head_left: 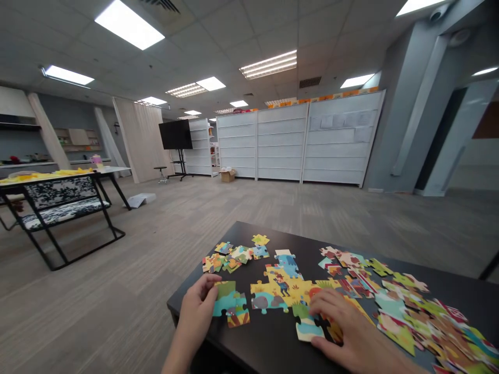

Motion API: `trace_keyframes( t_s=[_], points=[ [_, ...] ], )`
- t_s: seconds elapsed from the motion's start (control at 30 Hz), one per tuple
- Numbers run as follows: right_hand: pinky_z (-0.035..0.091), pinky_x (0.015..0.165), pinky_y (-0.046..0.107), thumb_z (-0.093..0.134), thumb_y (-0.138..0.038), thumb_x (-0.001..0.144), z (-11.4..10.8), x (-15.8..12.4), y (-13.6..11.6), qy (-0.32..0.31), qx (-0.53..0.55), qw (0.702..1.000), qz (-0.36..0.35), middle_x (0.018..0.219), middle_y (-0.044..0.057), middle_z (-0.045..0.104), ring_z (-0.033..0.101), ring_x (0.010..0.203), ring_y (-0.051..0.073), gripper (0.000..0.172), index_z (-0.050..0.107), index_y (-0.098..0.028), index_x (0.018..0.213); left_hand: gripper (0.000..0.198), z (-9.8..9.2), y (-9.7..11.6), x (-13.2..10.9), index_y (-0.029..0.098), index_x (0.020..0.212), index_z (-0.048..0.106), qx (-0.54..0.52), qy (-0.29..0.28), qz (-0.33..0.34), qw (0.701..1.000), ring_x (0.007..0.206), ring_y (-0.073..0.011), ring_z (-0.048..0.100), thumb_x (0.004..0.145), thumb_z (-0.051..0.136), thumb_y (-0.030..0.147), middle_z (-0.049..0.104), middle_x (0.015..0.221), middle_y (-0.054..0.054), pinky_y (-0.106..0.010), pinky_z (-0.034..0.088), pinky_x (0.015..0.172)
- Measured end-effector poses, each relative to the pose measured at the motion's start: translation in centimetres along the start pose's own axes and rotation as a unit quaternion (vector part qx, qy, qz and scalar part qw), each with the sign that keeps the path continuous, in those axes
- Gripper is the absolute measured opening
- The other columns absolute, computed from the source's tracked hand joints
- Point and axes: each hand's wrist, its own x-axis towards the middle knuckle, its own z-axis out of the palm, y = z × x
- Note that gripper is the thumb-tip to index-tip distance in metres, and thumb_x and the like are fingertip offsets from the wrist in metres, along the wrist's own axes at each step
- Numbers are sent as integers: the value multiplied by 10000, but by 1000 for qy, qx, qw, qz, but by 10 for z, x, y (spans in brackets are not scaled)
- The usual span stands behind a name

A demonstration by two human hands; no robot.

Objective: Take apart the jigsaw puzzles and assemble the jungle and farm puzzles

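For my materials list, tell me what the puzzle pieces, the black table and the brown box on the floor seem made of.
Puzzle pieces: probably stiff cardboard with a printed face, judging by their thin, flat, interlocking shapes.
Black table: perhaps laminate or painted wood; the top looks smooth, its core hidden.
Brown box: likely plain cardboard, from its matte brown sides.

No wording could be read; pale sheets on the white shelving, well beyond the right grip, appeared too faint to decipher.
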Motion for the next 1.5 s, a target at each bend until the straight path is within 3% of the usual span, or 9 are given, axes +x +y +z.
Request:
trace_keyframes(
  t_s=[0.4, 0.73, 1.17, 1.27, 1.4, 1.5],
  points=[
    [483, 935, 413, 656, -248, 775, -9, -1, -8, 3, -40, 999, -4, 1094, 72, 660, 592, 1055, 279, 150, 638, -239, 923, 297, 20, 0, -7, 168, 886, 675, -32, -62, 8, 998, 645, -168, 573, 777, 675, 444, 623, 701, 8, -239, 427, 590],
    [487, 920, 405, 644, -240, 770, -6, -2, -5, -3, -43, 999, 0, 1104, 76, 664, 598, 1047, 288, 134, 640, -244, 904, 465, 12, 7, -5, 143, 948, 741, -32, -59, -22, 997, 737, -225, 656, 716, 738, 546, 713, 763, -45, -291, 504, 673],
    [484, 884, 416, 671, -218, 716, -14, -5, -14, -28, -49, 998, 2, 1040, 67, 638, 586, 998, 276, 147, 618, -226, 853, 506, 12, 19, -6, 145, 834, 746, -74, -33, -66, 994, 676, -206, 651, 557, 835, 559, 700, 695, -35, -261, 503, 586],
    [479, 916, 415, 668, -230, 750, -12, -6, -11, -6, -43, 999, -9, 1094, 75, 631, 579, 1044, 277, 144, 618, -227, 885, 542, 14, 17, -7, 155, 945, 728, -101, -29, -67, 992, 640, -174, 632, 584, 838, 544, 640, 661, 9, -242, 495, 560],
    [494, 894, 393, 589, -228, 858, -9, -3, -5, 37, -22, 999, -19, 1074, 79, 648, 595, 1018, 258, 53, 607, -228, 909, 654, 24, 22, -17, 179, 1187, 683, -205, -55, -106, 971, 639, -138, 613, 624, 857, 463, 586, 680, 44, -231, 502, 582],
    [503, 879, 380, 561, -261, 907, -2, -3, -6, 46, 17, 998, -27, 1023, 69, 667, 613, 978, 244, 66, 618, -231, 923, 571, 47, 27, -31, 170, 1085, 714, -253, -112, -141, 950, 667, -143, 629, 614, 881, 446, 623, 747, 8, -247, 522, 608]
  ],
)
